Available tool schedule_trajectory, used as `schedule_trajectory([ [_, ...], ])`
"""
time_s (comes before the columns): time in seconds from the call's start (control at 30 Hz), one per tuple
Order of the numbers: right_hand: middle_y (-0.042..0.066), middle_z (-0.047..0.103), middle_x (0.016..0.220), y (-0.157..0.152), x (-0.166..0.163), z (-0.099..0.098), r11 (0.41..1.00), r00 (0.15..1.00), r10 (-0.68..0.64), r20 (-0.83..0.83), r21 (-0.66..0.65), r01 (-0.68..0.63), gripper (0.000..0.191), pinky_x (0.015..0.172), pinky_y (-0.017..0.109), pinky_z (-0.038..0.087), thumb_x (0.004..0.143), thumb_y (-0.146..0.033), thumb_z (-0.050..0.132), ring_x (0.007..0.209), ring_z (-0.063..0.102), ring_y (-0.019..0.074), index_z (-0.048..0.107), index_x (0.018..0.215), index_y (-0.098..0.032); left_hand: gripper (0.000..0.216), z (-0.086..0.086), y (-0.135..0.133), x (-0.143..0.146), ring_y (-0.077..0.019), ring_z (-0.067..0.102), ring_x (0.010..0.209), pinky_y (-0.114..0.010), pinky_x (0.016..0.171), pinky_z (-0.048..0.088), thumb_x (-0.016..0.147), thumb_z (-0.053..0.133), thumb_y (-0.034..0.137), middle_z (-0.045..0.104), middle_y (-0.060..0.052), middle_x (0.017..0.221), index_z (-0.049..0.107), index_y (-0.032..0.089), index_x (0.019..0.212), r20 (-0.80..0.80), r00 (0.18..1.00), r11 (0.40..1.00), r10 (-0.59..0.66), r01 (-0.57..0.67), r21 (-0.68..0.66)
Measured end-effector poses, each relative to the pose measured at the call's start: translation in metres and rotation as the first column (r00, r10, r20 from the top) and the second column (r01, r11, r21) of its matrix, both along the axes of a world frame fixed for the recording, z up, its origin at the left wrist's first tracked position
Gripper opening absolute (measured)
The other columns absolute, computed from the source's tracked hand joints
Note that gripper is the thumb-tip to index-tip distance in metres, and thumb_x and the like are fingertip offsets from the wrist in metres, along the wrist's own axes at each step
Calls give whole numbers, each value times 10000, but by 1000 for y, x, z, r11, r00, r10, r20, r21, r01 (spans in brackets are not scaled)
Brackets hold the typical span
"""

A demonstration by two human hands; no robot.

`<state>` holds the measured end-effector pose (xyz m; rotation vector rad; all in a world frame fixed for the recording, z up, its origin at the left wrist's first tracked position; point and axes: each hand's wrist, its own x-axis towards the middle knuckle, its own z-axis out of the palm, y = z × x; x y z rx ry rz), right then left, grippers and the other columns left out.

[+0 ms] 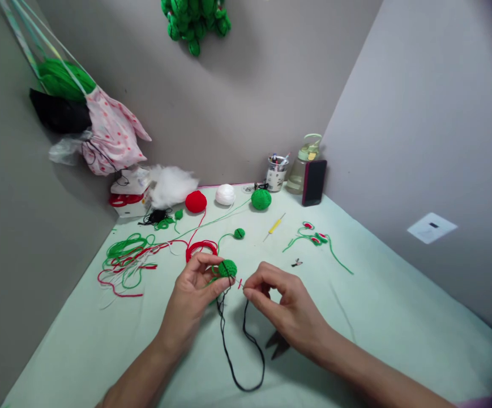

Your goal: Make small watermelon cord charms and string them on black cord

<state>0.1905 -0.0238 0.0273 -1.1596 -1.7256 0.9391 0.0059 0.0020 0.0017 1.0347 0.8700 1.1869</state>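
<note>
A small green crocheted ball (pixel 227 268) with a dark strand across it is pinched between the thumb and fingers of my left hand (pixel 201 286). My right hand (pixel 277 300) is closed in a pinch just to the right, on a thin needle whose shaft points toward the ball. Black yarn (pixel 248 390) hangs in a long loop from the ball down and back up to my right fingers. A short red piece (pixel 240 284) shows between the hands. Behind them lie a red yarn coil (pixel 202 247) and a smaller green crocheted ball (pixel 239 233).
Tangled yarn strands (pixel 131 255) lie at left. Red (pixel 196 202), white (pixel 225 195) and green (pixel 261 199) yarn balls sit at the back. A yellow-handled crochet hook (pixel 275 226), small green-and-red pieces (pixel 316 239), a phone (pixel 314 182) and a bottle (pixel 298 173) are farther right.
</note>
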Motion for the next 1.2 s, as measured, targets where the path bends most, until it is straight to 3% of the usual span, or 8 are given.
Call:
schedule_trajectory([
  [0.3,-2,564,754,0,0,1,998,996,43,-78,-35,-46,149,665,245,407,904,-208,590,685,505,109,614,762,-169,253,4,-3,2,-152,667,910,-278,857,496,815,744,242,671,-4,963,584,234,1011,13,1000,999,-27,28,-38],
  [0.43,-15,536,702,4,2,3,983,977,-41,-210,-186,1,177,632,244,384,861,-304,670,647,471,104,614,771,-162,343,-3,-5,1,-167,655,1011,-300,915,507,808,733,179,658,-15,1101,568,269,1095,-189,971,975,144,-107,193],
  [0.57,-47,524,646,8,-2,-6,880,900,-36,-434,-440,-177,295,595,222,362,752,-377,793,580,447,78,651,883,-154,503,-18,-11,0,-188,655,1084,-336,967,504,822,678,85,669,-28,1160,536,315,1246,-299,903,852,308,-122,510],
  [0.67,-45,538,645,10,-7,-14,821,868,35,-495,-481,-307,331,601,223,362,713,-399,823,569,452,72,693,872,-139,557,-22,-12,-3,-202,668,1049,-336,935,514,794,684,28,694,-31,1131,586,329,1252,-332,861,752,385,-83,654],
  [0.73,-37,543,632,10,-8,-15,819,870,37,-491,-484,-308,313,601,225,357,714,-407,822,569,451,73,703,791,-127,569,-18,-11,-5,-220,664,1039,-348,933,507,757,722,14,710,-35,1107,634,335,1219,-323,856,744,403,-102,660],
  [1.0,-24,558,645,5,1,2,910,874,-66,-481,-389,-145,257,602,232,366,761,-396,792,591,444,86,703,741,-156,423,-6,-3,-8,-256,653,1005,-394,956,477,750,733,42,730,-63,1039,736,305,1080,-348,860,753,373,-62,655],
  [1.1,-11,578,712,3,4,6,946,884,-32,-466,-299,-124,206,614,232,386,791,-362,771,619,460,89,717,751,-168,355,-8,-3,-5,-251,640,1025,-380,949,475,779,728,87,714,-68,1048,720,279,1077,-380,864,807,331,-50,589],
  [1.2,-10,566,726,2,4,5,945,894,-9,-447,-297,-139,209,608,229,383,806,-362,753,629,457,89,707,740,-169,266,-8,-7,1,-234,640,997,-352,902,492,792,748,172,695,-66,1044,707,252,1042,-334,907,907,257,-107,407],
])
